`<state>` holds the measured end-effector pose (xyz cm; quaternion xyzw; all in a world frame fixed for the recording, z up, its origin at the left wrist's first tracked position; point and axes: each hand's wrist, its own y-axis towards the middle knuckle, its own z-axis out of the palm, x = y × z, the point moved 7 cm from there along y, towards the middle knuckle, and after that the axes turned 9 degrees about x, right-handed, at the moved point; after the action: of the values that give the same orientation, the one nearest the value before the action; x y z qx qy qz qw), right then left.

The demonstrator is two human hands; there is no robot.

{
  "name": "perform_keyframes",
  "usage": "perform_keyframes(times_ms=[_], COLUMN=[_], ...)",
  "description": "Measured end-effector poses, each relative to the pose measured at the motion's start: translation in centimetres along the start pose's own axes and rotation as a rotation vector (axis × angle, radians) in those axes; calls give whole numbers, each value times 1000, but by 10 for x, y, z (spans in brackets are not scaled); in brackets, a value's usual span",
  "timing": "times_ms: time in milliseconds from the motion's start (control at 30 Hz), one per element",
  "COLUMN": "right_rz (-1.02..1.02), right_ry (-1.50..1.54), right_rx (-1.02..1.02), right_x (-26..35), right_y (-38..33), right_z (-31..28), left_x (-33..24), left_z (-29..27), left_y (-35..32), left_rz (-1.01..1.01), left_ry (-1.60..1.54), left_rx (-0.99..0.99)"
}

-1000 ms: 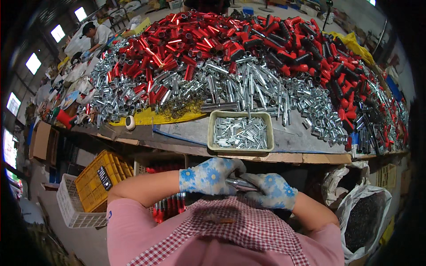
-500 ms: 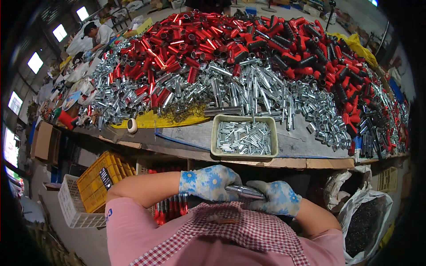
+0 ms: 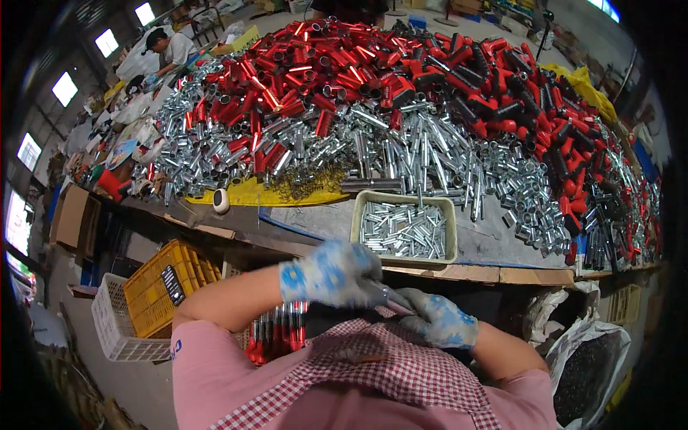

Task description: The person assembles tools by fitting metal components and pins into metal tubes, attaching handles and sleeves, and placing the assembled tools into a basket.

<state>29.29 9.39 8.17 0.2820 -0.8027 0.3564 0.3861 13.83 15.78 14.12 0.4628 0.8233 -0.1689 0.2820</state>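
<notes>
In front of my apron, both hands wear white gloves with a blue flower print. My left hand [image 3: 333, 276] is smeared by motion, its fingers closed round one end of a shiny silver metal tube [image 3: 393, 299]. My right hand [image 3: 444, 320] grips the other end, lower and to the right. The tube slopes down to the right, and much of it is hidden in the gloves. Just beyond my hands, a pale rectangular tray [image 3: 454, 229] with many short silver pins [image 3: 405, 228] stands at the bench edge.
A big heap of red tubes [image 3: 301, 72], red-and-black handles [image 3: 494, 93] and silver metal parts [image 3: 423, 150] covers the bench. At lower left, a yellow crate [image 3: 161, 287] rests in a white basket [image 3: 115, 326]. A white sack [image 3: 595, 337] of dark bits stands right. A person [image 3: 170, 50] works far left.
My left hand has risen slightly, and the tube between my hands is tilted more steeply. The whole view has shifted a little.
</notes>
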Motion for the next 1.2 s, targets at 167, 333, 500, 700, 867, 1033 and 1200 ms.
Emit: perform_keyframes(times_ms=[167,333,500,700,867,1033,1200], right_rz=[36,117,96,5,-17,-70,-104], right_ry=[311,297,324,367,387,794,679], right_rx=[-252,-236,-274,-394,-407,-294,-212], right_x=[-14,-5,-12,-25,-10,-16,-17], right_y=[-15,-22,-26,-29,-28,-29,-22], right_z=[-7,-9,-6,-6,-12,-3,7], left_x=[161,275,253,156,106,75,38], left_z=[-128,-123,-118,-107,-80,-50,-33], left_y=[-65,-132,-131,-85,-63,-39,-11], left_rz=[-992,-1283,-1046,-534,-488,-367,-181], left_ry=[277,107,96,119,-97,-465,-730], left_rx=[-619,-669,-1062,-966,-817,-488,-249])
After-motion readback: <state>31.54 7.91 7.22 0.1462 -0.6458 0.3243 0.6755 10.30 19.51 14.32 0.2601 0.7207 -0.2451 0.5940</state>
